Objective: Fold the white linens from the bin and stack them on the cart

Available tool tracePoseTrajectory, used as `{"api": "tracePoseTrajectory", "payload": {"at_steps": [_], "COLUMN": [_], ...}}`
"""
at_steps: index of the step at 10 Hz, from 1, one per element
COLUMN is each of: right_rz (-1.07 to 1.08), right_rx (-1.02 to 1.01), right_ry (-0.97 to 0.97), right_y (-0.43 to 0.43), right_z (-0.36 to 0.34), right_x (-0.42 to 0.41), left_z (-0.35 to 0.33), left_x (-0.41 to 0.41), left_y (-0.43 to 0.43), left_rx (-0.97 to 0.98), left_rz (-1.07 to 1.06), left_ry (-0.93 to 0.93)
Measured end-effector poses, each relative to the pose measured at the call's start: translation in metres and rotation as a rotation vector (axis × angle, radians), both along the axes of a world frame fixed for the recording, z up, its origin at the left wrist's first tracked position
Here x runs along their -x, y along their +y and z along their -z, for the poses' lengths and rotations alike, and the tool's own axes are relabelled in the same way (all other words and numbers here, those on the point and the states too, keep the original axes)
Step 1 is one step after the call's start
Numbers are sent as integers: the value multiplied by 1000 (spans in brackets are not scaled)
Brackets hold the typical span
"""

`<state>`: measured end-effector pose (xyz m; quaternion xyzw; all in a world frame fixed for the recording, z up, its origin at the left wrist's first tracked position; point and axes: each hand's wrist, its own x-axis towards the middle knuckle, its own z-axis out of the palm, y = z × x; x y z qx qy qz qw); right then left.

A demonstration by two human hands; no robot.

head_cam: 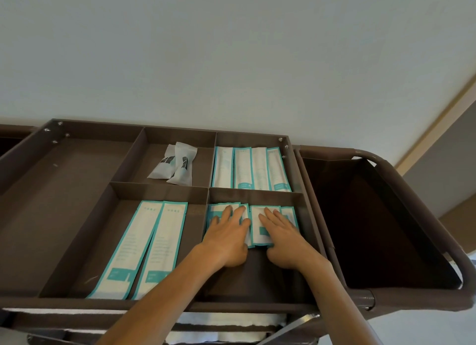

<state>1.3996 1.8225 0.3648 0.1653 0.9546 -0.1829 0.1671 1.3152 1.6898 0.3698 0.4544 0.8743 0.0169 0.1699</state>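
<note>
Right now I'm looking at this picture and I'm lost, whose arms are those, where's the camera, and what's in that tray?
No machine here: a person wears a camera on the head, so this one view looks down along their own bare arms. In front stands a brown housekeeping cart whose top tray is split into compartments. The left hand and right hand lie flat, fingers straight, on short teal-and-white packets in the near right compartment; neither grips anything. Long packets in the same colours lie in two other compartments, and two small white wrapped items in the far middle one. A dark fabric bin sits at the right end; folded white linens show on the shelf below.
</note>
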Motion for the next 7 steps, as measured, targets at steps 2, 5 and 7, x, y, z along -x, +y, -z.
{"api": "tracePoseTrajectory", "payload": {"at_steps": [2, 5, 7], "right_rz": [9, -4, 75], "right_rx": [-26, -25, 40], "right_ry": [17, 127, 300], "right_y": [-3, -16, -37], "right_z": [-4, -10, -9], "right_x": [-3, -3, 3], "left_z": [-2, -4, -18], "left_x": [-1, -5, -10], "left_y": [-5, -9, -28], "left_rx": [-31, -69, -299], "left_rz": [-36, -27, -26], "left_ry": [18, 43, 21]}}
